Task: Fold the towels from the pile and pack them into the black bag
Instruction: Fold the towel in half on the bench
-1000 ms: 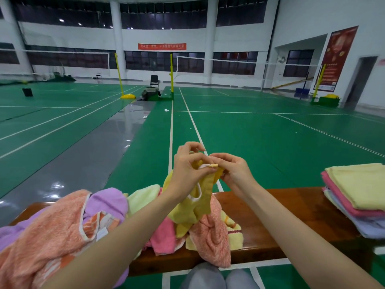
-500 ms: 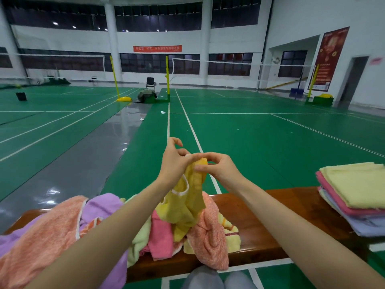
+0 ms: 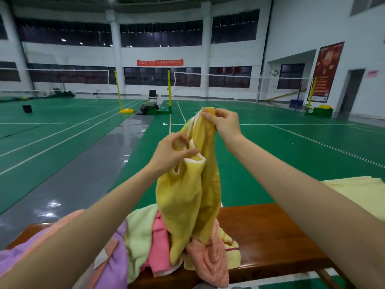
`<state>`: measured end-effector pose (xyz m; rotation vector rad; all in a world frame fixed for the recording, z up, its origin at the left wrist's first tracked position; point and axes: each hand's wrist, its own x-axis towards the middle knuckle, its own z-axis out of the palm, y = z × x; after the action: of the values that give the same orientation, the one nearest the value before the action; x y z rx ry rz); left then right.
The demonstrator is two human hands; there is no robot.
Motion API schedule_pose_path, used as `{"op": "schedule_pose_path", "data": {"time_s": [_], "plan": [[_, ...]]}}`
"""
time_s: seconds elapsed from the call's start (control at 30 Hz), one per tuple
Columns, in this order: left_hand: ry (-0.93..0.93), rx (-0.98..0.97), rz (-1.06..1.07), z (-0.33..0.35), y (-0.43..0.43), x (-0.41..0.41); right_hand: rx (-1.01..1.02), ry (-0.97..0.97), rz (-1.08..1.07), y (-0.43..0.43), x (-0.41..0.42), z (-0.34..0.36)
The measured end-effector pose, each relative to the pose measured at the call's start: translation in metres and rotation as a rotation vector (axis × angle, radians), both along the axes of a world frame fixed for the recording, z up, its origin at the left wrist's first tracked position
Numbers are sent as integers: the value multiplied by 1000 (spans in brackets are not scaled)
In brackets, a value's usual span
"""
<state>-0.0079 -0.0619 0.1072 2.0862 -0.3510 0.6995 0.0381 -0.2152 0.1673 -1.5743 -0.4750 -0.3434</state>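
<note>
Head view: yellow towel (image 3: 187,190) held up above the pile (image 3: 145,243) on the wooden bench (image 3: 270,232), lower end hanging down into the heap. Right hand (image 3: 224,120) pinching the top corner, higher up; left hand (image 3: 173,152) pinching the white-trimmed edge, lower and just beside. Both grips closed on cloth. Folded pale yellow towel (image 3: 358,190) at far right. Black bag out of sight.
</note>
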Motion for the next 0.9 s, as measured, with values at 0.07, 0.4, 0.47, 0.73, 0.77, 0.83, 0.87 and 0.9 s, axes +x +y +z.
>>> {"op": "schedule_pose_path", "data": {"time_s": [0.07, 0.4, 0.47, 0.73, 0.77, 0.83, 0.87, 0.9], "plan": [[87, 66, -10, 0, 5, -1, 47, 14, -27, -7, 4, 12], [245, 416, 89, 17, 20, -12, 215, 116, -98, -92, 22, 25], [199, 402, 63, 30, 21, -8, 138, 91, -108, -111, 23, 23], [23, 254, 5, 89, 27, 7, 49, 109, -228, -174, 35, 4], [22, 384, 26, 92, 29, 9, 30, 98, -213, -178, 33, 3], [-9, 577, 54, 94, 36, 11, -37, 56, -193, -184, 28, 5], [-37, 636, 63, 95, 39, 10, -74, 29, -182, -188, 24, 5], [-67, 700, 71, 95, 42, 9, -117, -2, -162, -192, 20, 5]]}}
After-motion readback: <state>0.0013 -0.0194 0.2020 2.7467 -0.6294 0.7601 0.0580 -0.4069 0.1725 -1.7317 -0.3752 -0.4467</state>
